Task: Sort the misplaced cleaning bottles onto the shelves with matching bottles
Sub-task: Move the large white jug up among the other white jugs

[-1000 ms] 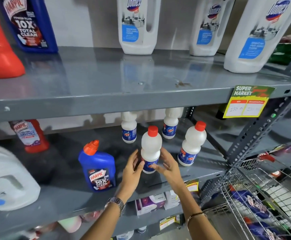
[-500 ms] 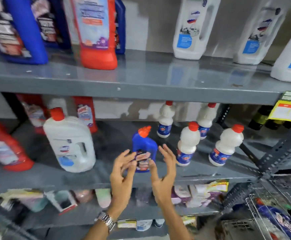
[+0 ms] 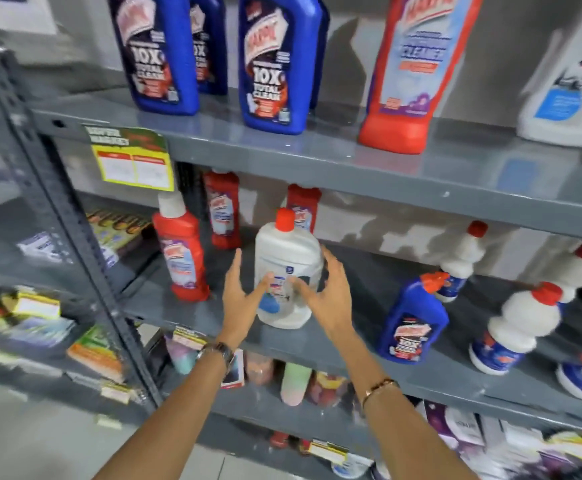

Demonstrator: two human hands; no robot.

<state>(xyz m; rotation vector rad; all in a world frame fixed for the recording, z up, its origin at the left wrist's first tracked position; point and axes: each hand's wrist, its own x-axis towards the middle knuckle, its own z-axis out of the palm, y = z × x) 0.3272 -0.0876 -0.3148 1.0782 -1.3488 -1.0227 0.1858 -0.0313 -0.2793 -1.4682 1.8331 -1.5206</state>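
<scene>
A big white bottle with a red cap [image 3: 284, 271] stands on the middle grey shelf [image 3: 352, 358]. My left hand [image 3: 243, 297] and my right hand [image 3: 327, 294] flank it with fingers spread; whether they touch it is unclear. Red bottles [image 3: 180, 251] stand to its left on the same shelf. A small blue bottle with an orange cap [image 3: 412, 322] and small white red-capped bottles [image 3: 521, 323] stand to its right. On the top shelf [image 3: 317, 157] are blue bottles [image 3: 272, 64], a large red bottle [image 3: 411, 71] and a large white bottle [image 3: 570, 84].
A perforated grey upright post [image 3: 71, 230] splits this rack from another at the left. A yellow-green price tag [image 3: 132, 159] hangs from the top shelf edge. Packets and small goods fill the lower shelves [image 3: 296, 382]. Pale floor shows at the bottom left.
My view and both hands have shifted left along the middle shelf, from a small white bottle, past the small blue bottle, to the big white bottle. Both hands have stayed open.
</scene>
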